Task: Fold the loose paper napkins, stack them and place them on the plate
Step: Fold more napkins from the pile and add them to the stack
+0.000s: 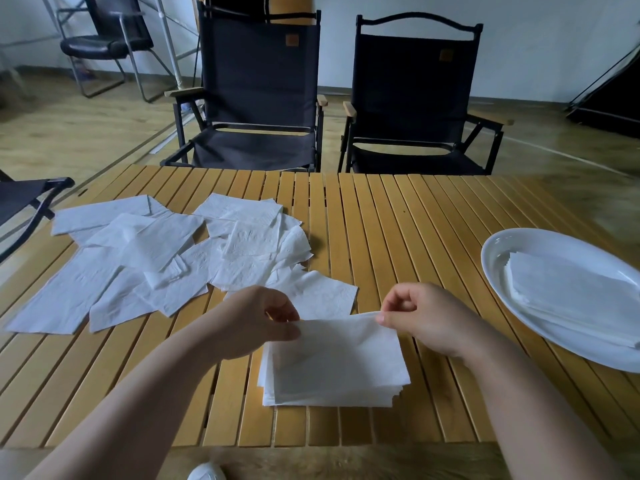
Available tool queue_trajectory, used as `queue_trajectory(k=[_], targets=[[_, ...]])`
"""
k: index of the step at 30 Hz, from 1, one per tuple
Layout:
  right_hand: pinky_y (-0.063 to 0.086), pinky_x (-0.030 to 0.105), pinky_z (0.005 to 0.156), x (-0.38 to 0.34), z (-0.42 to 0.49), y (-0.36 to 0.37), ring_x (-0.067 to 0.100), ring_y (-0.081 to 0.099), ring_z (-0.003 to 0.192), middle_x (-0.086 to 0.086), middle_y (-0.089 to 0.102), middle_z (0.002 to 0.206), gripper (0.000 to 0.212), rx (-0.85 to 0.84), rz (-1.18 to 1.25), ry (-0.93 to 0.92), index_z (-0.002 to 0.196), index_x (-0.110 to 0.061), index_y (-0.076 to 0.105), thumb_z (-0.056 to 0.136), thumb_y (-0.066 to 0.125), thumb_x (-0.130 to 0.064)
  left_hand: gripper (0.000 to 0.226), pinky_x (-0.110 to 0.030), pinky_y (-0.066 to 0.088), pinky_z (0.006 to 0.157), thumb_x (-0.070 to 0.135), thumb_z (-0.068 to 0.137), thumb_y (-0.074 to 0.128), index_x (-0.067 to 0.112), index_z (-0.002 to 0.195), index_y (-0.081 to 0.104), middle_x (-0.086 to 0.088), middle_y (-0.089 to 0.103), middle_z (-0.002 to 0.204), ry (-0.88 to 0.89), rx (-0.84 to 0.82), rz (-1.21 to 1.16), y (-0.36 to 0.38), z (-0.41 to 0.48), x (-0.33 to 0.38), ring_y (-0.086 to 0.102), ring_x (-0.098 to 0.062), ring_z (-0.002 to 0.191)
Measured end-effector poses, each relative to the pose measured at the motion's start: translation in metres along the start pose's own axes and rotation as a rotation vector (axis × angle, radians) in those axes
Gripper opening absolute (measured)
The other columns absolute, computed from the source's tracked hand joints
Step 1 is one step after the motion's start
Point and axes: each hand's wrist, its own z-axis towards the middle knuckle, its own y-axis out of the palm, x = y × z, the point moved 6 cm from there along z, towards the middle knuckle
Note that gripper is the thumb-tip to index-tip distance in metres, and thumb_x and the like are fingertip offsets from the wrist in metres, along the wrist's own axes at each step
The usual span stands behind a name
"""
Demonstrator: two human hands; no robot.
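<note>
White loose napkins (166, 261), a dozen-odd and overlapping, lay left of the one stack (329, 399) on the slatted counter (398, 220). Over that stack the left hand (256, 322) and right hand (427, 318) each pinched an end of one napkin (341, 330), its long axis left-right. Right of the stack, one plate (495, 268) held a second pile (568, 292).

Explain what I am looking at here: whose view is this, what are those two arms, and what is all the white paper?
There is no machine: a person works with bare hands, and the single picture comes from a camera on their head, looking down. On the slatted table lie loose napkins at the left, a stack of folded ones near the person, and a white plate at the right that already holds folded napkins. The left hand and right hand each pinch the far edge of one napkin above the stack. Two black chairs stand behind.
</note>
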Motion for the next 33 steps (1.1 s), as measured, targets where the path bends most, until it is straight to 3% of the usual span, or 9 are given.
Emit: queue_trajectory(k=[3,6,12,17,22,28,33], targets=[[0.039,0.026,0.060,0.002,0.003,0.001,0.006,0.049,0.054,-0.005,0.062,0.059,0.013,-0.004,0.022,-0.006,0.084,-0.023,0.065,0.092,0.068,-0.033,0.007,-0.014,0.044,0.064,0.036,0.092,0.066,0.031,0.094,0.071,0.013,0.069,0.086,-0.034,0.004,-0.086,-0.004,-0.003,-0.001,0.062,-0.005,0.078],[0.043,0.029,0.063,0.004,0.006,0.005,0.012,0.050,0.055,-0.004,0.057,0.054,0.012,-0.033,0.064,0.008,0.087,-0.022,0.065,0.093,0.068,-0.032,0.011,-0.020,0.045,0.060,0.039,0.096,0.060,0.030,0.094,0.067,0.004,0.068,0.086,-0.074,0.006,-0.180,-0.007,-0.006,-0.003,0.057,-0.008,0.065],[0.041,0.034,0.062,0.013,0.011,0.017,0.017,0.050,0.057,-0.005,0.058,0.059,0.013,-0.067,0.071,0.076,0.088,-0.021,0.065,0.092,0.069,-0.032,0.012,-0.023,0.054,0.060,0.032,0.093,0.066,0.023,0.100,0.067,-0.007,0.070,0.092,-0.131,-0.041,-0.339,-0.005,-0.007,-0.009,0.059,-0.009,0.057],[0.039,0.032,0.060,0.017,0.014,0.020,0.016,0.049,0.059,-0.001,0.061,0.072,0.013,-0.073,0.047,0.109,0.089,-0.021,0.064,0.093,0.067,-0.033,0.032,-0.030,0.060,0.062,0.015,0.083,0.078,0.019,0.112,0.064,-0.008,0.073,0.095,-0.208,-0.135,-0.423,0.005,-0.008,-0.010,0.075,-0.022,0.073],[0.030,0.024,0.052,0.018,0.012,0.020,0.007,0.041,0.060,-0.011,0.052,0.074,0.014,-0.095,0.016,0.122,0.092,-0.023,0.064,0.092,0.067,-0.037,0.037,-0.029,0.058,0.058,0.008,0.085,0.074,0.023,0.116,0.060,-0.009,0.069,0.101,-0.211,-0.144,-0.438,0.005,-0.010,-0.007,0.074,-0.021,0.069],[0.035,0.026,0.056,0.016,0.010,0.018,0.008,0.049,0.068,-0.009,0.058,0.080,0.013,-0.098,-0.032,0.126,0.091,-0.024,0.064,0.092,0.067,-0.036,0.040,-0.030,0.056,0.057,0.004,0.089,0.068,0.024,0.121,0.055,-0.014,0.064,0.113,-0.186,-0.245,-0.446,0.007,-0.013,-0.005,0.074,-0.034,0.077],[0.040,0.029,0.063,0.018,0.011,0.020,0.013,0.058,0.088,-0.007,0.065,0.096,0.012,-0.092,-0.071,0.146,0.088,-0.028,0.062,0.092,0.068,-0.038,0.051,-0.023,0.050,0.049,0.012,0.085,0.075,0.025,0.126,0.048,-0.009,0.068,0.105,-0.185,-0.241,-0.277,0.012,-0.010,-0.009,0.070,-0.020,0.062]])
